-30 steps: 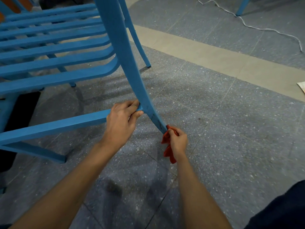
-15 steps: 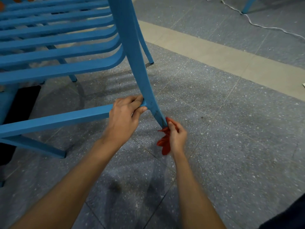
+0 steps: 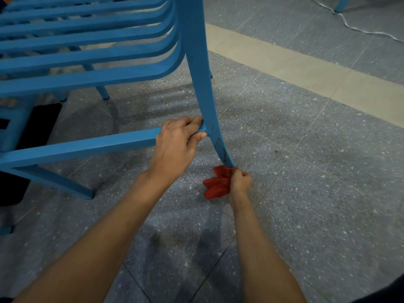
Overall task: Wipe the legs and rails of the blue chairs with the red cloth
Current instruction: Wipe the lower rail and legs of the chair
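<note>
Right hand (image 3: 240, 183): nearest item, low on the floor side. Its fingers are curled and bunched tight on a crumpled red cloth (image 3: 216, 186). The cloth spills out to the left of the fingers, and its upper edge touches the foot of the chair leg. Whether the cloth goes round the leg or only lies beside it cannot be told.

Left hand (image 3: 175, 143): just beyond and to the left. The fingers (image 3: 192, 122) are curled over the top of a straight blue-painted side rail (image 3: 98, 144) with the thumb beneath, clamped on the rail's end where it meets the leg.

Curved blue-painted chair leg (image 3: 196, 73): rises from the cloth up out of view, with dark scuff marks on its lower part.

Second blue rail (image 3: 54, 180): low at left, slanting down to the floor.

Blue slatted seat (image 3: 87, 51): a row of bent slats, upper left, joined to the leg.

Dark object (image 3: 39, 127): under the seat at left, kind unclear.

Grey speckled tile floor (image 3: 306, 193): under everything.

Beige floor band (image 3: 306, 68): runs diagonally beyond the chair.

White cord (image 3: 354, 27): lies on the far floor, upper right.

Foot of another blue chair (image 3: 341, 4): top right, beside the cord.
</note>
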The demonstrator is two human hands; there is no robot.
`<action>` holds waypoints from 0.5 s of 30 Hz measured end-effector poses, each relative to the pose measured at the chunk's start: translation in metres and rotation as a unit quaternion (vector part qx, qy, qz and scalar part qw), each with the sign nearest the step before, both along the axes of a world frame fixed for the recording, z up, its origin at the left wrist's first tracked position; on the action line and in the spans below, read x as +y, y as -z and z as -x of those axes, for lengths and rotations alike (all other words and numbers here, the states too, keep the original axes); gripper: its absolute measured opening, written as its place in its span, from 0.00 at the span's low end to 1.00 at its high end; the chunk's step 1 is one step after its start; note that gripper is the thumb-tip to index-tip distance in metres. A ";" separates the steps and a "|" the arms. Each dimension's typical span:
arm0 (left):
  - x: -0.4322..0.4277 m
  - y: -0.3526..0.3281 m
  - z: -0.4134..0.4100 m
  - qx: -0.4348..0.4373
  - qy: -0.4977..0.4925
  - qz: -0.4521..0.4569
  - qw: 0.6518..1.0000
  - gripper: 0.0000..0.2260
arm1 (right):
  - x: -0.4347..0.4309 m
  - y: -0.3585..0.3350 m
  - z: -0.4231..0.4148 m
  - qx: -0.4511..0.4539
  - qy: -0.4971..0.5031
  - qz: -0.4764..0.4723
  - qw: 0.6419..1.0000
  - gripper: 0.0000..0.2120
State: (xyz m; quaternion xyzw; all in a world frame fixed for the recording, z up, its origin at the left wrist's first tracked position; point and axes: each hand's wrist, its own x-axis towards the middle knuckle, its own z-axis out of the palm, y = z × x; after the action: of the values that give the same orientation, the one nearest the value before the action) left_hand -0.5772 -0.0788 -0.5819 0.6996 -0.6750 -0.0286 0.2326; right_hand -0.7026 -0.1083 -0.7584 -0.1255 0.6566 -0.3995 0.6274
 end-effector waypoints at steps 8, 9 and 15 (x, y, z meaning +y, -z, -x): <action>0.000 0.001 0.000 0.003 -0.004 0.003 1.000 0.14 | -0.009 0.012 0.007 0.004 -0.016 -0.034 0.999 0.09; 0.000 0.001 0.000 0.004 -0.004 0.002 1.000 0.14 | -0.010 0.012 0.009 0.005 -0.022 -0.033 0.999 0.11; 0.001 0.000 0.000 0.001 0.002 0.009 1.000 0.15 | 0.005 -0.021 -0.007 -0.054 0.020 0.048 0.997 0.11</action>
State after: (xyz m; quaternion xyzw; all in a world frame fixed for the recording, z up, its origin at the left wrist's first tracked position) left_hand -0.5775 -0.0782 -0.5824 0.6961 -0.6765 -0.0236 0.2393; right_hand -0.6955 -0.1030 -0.7372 -0.1205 0.6044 -0.4495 0.6467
